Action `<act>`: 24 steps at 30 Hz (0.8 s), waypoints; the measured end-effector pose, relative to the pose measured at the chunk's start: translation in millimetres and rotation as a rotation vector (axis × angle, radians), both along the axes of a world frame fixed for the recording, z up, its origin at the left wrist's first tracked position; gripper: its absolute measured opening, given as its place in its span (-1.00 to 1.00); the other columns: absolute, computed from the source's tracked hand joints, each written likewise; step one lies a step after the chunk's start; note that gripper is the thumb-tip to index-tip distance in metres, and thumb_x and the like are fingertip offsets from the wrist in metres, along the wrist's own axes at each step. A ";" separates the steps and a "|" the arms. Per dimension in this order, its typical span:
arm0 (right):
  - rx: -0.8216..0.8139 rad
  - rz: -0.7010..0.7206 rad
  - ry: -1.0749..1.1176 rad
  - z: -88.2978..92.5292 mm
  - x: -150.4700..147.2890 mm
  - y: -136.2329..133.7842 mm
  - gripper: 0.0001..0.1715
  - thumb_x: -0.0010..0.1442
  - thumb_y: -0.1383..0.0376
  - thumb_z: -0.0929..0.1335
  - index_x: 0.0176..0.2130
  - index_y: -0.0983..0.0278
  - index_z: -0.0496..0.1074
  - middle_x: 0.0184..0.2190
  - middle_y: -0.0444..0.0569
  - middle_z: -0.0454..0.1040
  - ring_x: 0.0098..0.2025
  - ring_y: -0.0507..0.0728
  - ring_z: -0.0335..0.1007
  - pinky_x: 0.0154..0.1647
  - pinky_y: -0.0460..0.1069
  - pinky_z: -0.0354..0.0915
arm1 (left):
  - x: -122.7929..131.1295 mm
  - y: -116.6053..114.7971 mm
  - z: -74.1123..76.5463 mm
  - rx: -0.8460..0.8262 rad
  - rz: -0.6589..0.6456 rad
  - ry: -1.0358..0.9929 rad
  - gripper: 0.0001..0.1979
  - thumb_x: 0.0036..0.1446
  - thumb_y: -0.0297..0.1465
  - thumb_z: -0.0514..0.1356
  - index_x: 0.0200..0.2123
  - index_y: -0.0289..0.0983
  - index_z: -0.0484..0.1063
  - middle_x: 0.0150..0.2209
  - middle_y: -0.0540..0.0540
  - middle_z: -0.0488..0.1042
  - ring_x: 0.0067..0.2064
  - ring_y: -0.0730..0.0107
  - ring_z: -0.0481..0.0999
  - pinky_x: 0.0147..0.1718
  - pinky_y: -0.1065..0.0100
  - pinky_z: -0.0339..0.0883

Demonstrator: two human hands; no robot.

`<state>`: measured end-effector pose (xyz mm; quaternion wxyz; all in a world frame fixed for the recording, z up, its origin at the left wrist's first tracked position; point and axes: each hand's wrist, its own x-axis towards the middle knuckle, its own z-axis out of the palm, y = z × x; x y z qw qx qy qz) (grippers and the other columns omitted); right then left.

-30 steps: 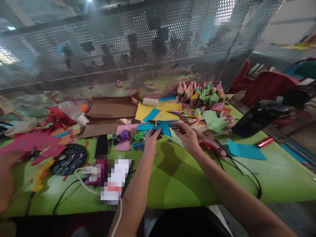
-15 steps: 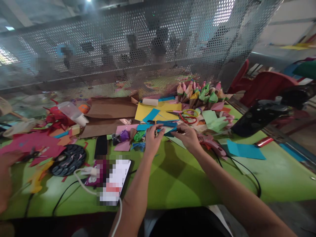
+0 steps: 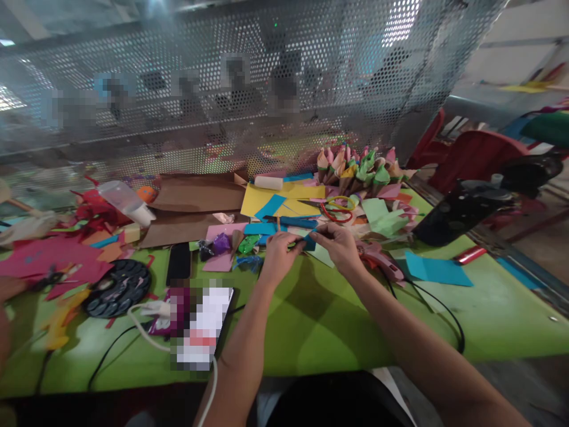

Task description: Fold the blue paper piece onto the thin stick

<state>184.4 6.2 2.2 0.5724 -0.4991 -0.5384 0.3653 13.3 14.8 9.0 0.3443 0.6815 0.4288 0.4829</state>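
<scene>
Between my two hands, above the green table (image 3: 338, 332), is a small piece of blue paper (image 3: 309, 241). My left hand (image 3: 280, 255) has its fingers closed at the paper's left side, and a thin tan stick-like thing rises by its fingertips. My right hand (image 3: 336, 244) pinches the paper's right edge between thumb and fingers. Just left of my left hand lie a green wrapped candy (image 3: 249, 243), a purple one (image 3: 221, 242) and a crumpled blue wrapper (image 3: 249, 263). A pink glue gun (image 3: 383, 261) rests to the right of my right hand.
Yellow paper (image 3: 255, 201), brown sheets (image 3: 200, 194) and several paper cones (image 3: 349, 166) line the back by the perforated metal screen (image 3: 200, 136). A black bottle (image 3: 457, 213) stands right. Phones (image 3: 178, 264) and cables lie left. Another person's hand (image 3: 13, 287) is at far left.
My left hand has turned inward and closed more, hiding part of the blue paper. Both hands are slightly lower on the paper. The other person's hand has shifted left.
</scene>
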 end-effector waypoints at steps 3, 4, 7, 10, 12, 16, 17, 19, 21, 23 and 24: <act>0.002 0.007 0.013 1.0 -0.1 -0.2 -0.58 -0.05 -0.06 0.51 -0.47 0.22 0.48 -0.54 -0.12 0.41 -0.44 0.10 0.27 -0.39 0.00 0.21 | 0.1 0.2 -0.4 -0.009 -0.007 -0.008 -0.89 -0.01 -0.23 0.45 -0.44 -0.12 0.66 -0.38 -0.15 0.63 -0.21 0.07 0.48 -0.06 0.18 0.28; 0.007 0.009 0.014 1.2 -0.3 -0.2 -0.59 -0.05 -0.05 0.51 -0.46 0.22 0.49 -0.54 -0.12 0.42 -0.43 0.10 0.28 -0.38 0.01 0.22 | -0.1 0.2 -0.4 -0.014 -0.006 -0.018 -0.89 -0.02 -0.24 0.45 -0.44 -0.12 0.66 -0.38 -0.14 0.63 -0.21 0.07 0.48 -0.06 0.18 0.28; 0.005 0.016 0.033 1.2 -1.1 0.2 -0.60 -0.07 -0.04 0.51 -0.45 0.23 0.51 -0.54 -0.12 0.42 -0.43 0.09 0.28 -0.38 0.00 0.22 | -1.0 0.5 0.0 -0.022 0.005 -0.035 -0.92 -0.05 -0.32 0.47 -0.45 -0.13 0.66 -0.40 -0.13 0.62 -0.20 0.08 0.48 -0.07 0.19 0.29; -0.012 0.019 0.054 0.3 -1.3 0.6 -0.58 -0.09 -0.04 0.52 -0.47 0.24 0.50 -0.55 -0.13 0.40 -0.46 0.07 0.24 -0.42 -0.01 0.19 | -1.4 0.7 0.4 -0.005 0.016 0.022 -0.92 -0.03 -0.44 0.46 -0.46 -0.14 0.66 -0.40 -0.12 0.61 -0.21 0.11 0.50 -0.09 0.21 0.28; -0.007 0.014 0.046 0.0 -0.8 0.5 -0.58 -0.08 -0.04 0.53 -0.49 0.24 0.48 -0.57 -0.14 0.39 -0.47 0.06 0.23 -0.42 -0.01 0.18 | -1.3 0.9 -0.2 0.018 0.021 0.089 -0.92 0.00 -0.46 0.44 -0.45 -0.15 0.65 -0.38 -0.12 0.61 -0.21 0.13 0.52 -0.10 0.22 0.29; 0.011 0.020 0.016 0.3 0.6 0.3 -0.58 -0.04 -0.05 0.51 -0.48 0.24 0.48 -0.57 -0.13 0.39 -0.46 0.08 0.26 -0.41 -0.01 0.19 | -1.2 1.6 -3.4 0.063 0.035 0.224 -0.98 0.09 -0.40 0.41 -0.39 -0.18 0.65 -0.35 -0.11 0.63 -0.18 0.15 0.55 -0.10 0.22 0.32; 0.011 0.022 0.014 0.3 0.8 0.4 -0.58 -0.04 -0.05 0.51 -0.48 0.24 0.48 -0.56 -0.13 0.39 -0.45 0.08 0.26 -0.41 -0.01 0.19 | -1.4 1.8 -4.1 0.071 0.036 0.257 -0.99 0.11 -0.41 0.40 -0.36 -0.19 0.65 -0.33 -0.11 0.64 -0.16 0.16 0.56 -0.09 0.22 0.32; 0.011 0.030 0.009 -0.3 1.0 0.7 -0.58 -0.03 -0.05 0.50 -0.47 0.24 0.49 -0.55 -0.13 0.40 -0.44 0.08 0.27 -0.40 -0.01 0.19 | -2.1 1.9 -4.9 0.084 0.036 0.320 -0.98 0.14 -0.42 0.38 -0.32 -0.20 0.64 -0.30 -0.11 0.65 -0.12 0.17 0.57 -0.08 0.22 0.33; 0.008 0.040 0.007 -2.1 0.9 1.4 -0.58 -0.02 -0.05 0.49 -0.45 0.24 0.49 -0.54 -0.13 0.40 -0.44 0.08 0.26 -0.40 -0.02 0.18 | -2.8 1.6 -4.6 0.092 0.033 0.370 -0.96 0.16 -0.44 0.36 -0.29 -0.21 0.64 -0.28 -0.11 0.66 -0.11 0.18 0.57 -0.09 0.23 0.33; -0.001 0.037 0.017 -4.8 0.8 2.3 -0.57 -0.02 -0.06 0.50 -0.47 0.24 0.48 -0.55 -0.14 0.38 -0.46 0.07 0.23 -0.41 -0.02 0.16 | -2.8 1.1 -3.7 0.094 0.026 0.406 -0.94 0.19 -0.44 0.34 -0.27 -0.22 0.64 -0.27 -0.12 0.66 -0.11 0.17 0.57 -0.09 0.22 0.34; -0.005 0.033 0.023 -6.1 0.9 2.7 -0.57 -0.02 -0.06 0.50 -0.48 0.24 0.47 -0.56 -0.14 0.37 -0.46 0.06 0.22 -0.42 -0.02 0.15 | -2.7 0.8 -3.3 0.093 0.023 0.420 -0.94 0.20 -0.44 0.33 -0.27 -0.22 0.65 -0.27 -0.13 0.66 -0.11 0.17 0.58 -0.09 0.21 0.34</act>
